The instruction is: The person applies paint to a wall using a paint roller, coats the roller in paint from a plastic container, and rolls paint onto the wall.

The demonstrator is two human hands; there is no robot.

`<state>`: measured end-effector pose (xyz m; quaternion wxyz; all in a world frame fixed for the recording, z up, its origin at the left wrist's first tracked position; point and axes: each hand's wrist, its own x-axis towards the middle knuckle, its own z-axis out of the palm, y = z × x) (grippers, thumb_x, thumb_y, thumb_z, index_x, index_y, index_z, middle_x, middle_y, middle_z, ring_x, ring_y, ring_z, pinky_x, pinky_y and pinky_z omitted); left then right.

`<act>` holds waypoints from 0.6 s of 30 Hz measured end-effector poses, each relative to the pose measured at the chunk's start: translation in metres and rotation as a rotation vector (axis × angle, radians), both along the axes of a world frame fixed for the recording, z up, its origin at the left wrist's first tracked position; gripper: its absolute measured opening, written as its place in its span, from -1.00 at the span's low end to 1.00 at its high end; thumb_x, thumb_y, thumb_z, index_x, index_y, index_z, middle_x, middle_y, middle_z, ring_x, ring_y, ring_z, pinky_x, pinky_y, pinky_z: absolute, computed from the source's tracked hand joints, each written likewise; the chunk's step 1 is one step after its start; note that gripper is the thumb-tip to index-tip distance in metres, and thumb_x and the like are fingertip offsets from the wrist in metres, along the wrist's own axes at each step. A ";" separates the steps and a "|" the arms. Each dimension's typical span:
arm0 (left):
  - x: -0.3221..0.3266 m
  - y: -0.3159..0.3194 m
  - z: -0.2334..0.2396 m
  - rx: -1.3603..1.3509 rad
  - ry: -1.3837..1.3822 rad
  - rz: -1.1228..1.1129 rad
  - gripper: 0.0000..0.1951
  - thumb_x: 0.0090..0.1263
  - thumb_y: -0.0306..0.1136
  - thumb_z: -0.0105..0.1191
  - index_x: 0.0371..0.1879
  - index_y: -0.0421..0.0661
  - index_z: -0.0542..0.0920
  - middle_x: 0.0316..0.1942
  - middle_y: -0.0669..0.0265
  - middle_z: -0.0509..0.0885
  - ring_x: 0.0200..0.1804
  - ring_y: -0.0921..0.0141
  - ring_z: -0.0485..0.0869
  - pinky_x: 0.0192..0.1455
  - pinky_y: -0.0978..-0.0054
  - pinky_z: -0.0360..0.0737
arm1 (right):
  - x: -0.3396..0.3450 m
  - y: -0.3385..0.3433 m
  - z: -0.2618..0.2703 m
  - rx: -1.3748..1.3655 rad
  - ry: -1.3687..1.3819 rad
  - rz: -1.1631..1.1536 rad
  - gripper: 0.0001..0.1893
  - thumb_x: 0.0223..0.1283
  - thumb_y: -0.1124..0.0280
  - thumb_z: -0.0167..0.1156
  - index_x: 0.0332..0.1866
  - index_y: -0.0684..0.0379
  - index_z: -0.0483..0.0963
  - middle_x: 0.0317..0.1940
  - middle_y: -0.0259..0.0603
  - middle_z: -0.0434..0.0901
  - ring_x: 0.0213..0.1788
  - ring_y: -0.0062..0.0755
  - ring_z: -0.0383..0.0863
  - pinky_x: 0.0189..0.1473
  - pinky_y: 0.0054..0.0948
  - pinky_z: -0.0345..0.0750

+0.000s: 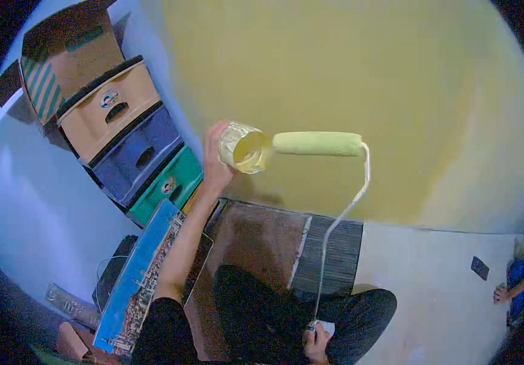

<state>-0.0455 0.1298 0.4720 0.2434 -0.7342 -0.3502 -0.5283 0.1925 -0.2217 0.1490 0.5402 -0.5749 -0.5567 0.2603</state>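
Note:
My left hand grips a cup, which looks clear or pale, from its left side. The cup's mouth is tilted towards me, and something yellowish shows inside. My right hand is closed around the white handle of a paint roller, low down between my legs. From there the roller's bent metal rod runs up to its pale yellow-green sleeve, level with the cup and just right of it. Behind both stands a yellow-painted wall; whether the sleeve touches it I cannot tell.
Coloured plastic drawers stand at left, a cardboard box on top. A city panorama picture leans beside my left arm. Mats cover the floor before me. Far right are a dark phone and another person's hand.

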 end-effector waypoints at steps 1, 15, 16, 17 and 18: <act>-0.001 0.002 0.002 0.002 0.003 0.001 -0.21 -0.18 -0.36 0.41 0.16 -0.14 0.35 0.13 0.12 0.43 0.19 0.10 0.39 0.27 0.23 0.32 | -0.001 0.002 0.003 0.002 0.003 0.001 -0.69 0.17 0.17 0.08 -0.25 0.26 0.47 -0.54 -0.11 0.51 -0.52 -0.08 0.46 -0.43 -0.23 0.34; 0.014 -0.003 0.023 0.203 0.047 -0.084 -0.26 -0.13 -0.36 0.42 0.12 -0.13 0.34 0.09 0.09 0.43 0.21 0.10 0.37 0.28 0.19 0.32 | -0.023 0.013 0.061 -0.142 0.096 0.201 -0.81 0.16 0.33 0.19 -0.27 0.22 0.45 -0.65 -0.10 0.50 -0.66 -0.14 0.51 -0.59 -0.31 0.35; 0.016 -0.004 0.022 0.208 0.071 -0.095 -0.27 -0.10 -0.43 0.39 0.13 -0.11 0.31 0.13 0.10 0.40 0.20 0.12 0.37 0.31 0.20 0.29 | -0.030 0.014 0.066 -0.154 0.149 0.197 -0.81 0.16 0.33 0.20 -0.27 0.22 0.45 -0.65 -0.11 0.50 -0.66 -0.15 0.51 -0.59 -0.31 0.36; 0.019 -0.004 0.021 0.205 0.070 -0.100 -0.27 -0.10 -0.43 0.39 0.13 -0.11 0.31 0.13 0.10 0.40 0.20 0.12 0.37 0.31 0.20 0.29 | -0.033 0.013 0.068 -0.166 0.201 0.192 -0.82 0.16 0.33 0.21 -0.26 0.22 0.45 -0.66 -0.11 0.49 -0.67 -0.16 0.50 -0.59 -0.31 0.36; 0.022 -0.005 0.022 0.202 0.052 -0.099 -0.27 -0.10 -0.42 0.39 0.13 -0.11 0.31 0.12 0.10 0.40 0.20 0.12 0.37 0.30 0.20 0.29 | -0.044 0.012 0.022 -0.016 0.099 0.124 -0.83 0.16 0.34 0.20 -0.27 0.22 0.46 -0.66 -0.13 0.49 -0.68 -0.21 0.49 -0.59 -0.31 0.36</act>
